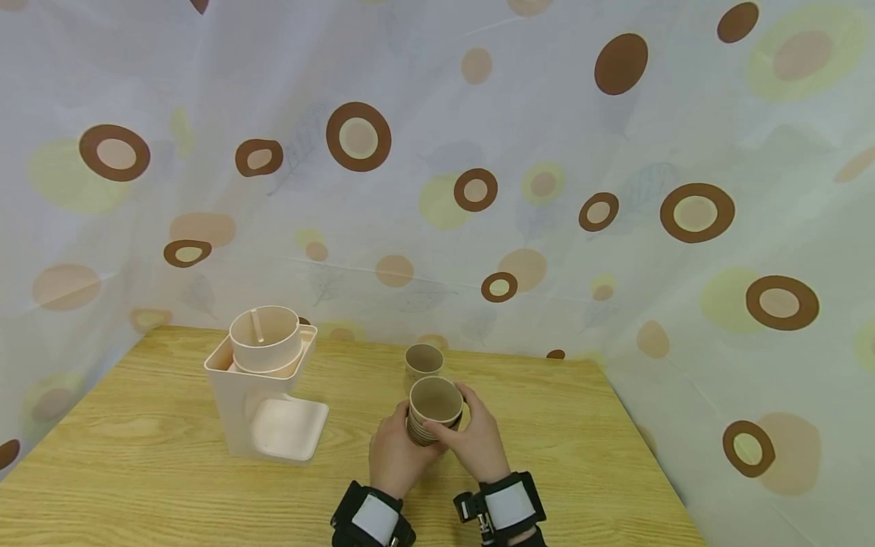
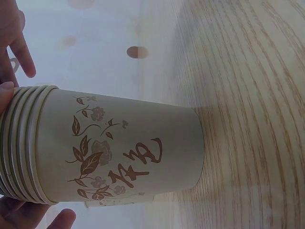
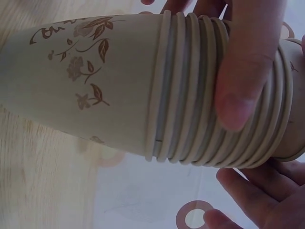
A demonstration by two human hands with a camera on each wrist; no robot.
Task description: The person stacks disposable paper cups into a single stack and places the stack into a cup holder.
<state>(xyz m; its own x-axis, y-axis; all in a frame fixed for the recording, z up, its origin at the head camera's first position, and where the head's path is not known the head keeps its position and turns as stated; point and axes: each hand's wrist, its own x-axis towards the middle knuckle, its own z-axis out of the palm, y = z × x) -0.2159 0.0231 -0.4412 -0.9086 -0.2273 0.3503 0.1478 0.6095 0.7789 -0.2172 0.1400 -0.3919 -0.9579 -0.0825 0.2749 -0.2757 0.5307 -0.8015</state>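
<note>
A stack of nested paper cups (image 1: 436, 410) stands on the wooden table, mouths up, between both hands. Brown flowers and writing decorate the pale side of the lowest cup (image 2: 119, 148). Fingers and thumb of my left hand (image 1: 399, 453) hold the stack from the left. My right hand (image 1: 481, 441) grips it from the right near the top, its thumb (image 3: 238, 102) lying across the stacked rims (image 3: 190, 90) and its fingers on the far side. Just behind the stack stands another paper cup (image 1: 424, 359), partly hidden by it.
Left of the hands stands a cream plastic box (image 1: 229, 406) with a round open container (image 1: 265, 334) in its top and a flat white ledge (image 1: 290, 427) at its front. A patterned curtain (image 1: 424, 137) rises behind the wooden table (image 1: 137, 456) and along its sides.
</note>
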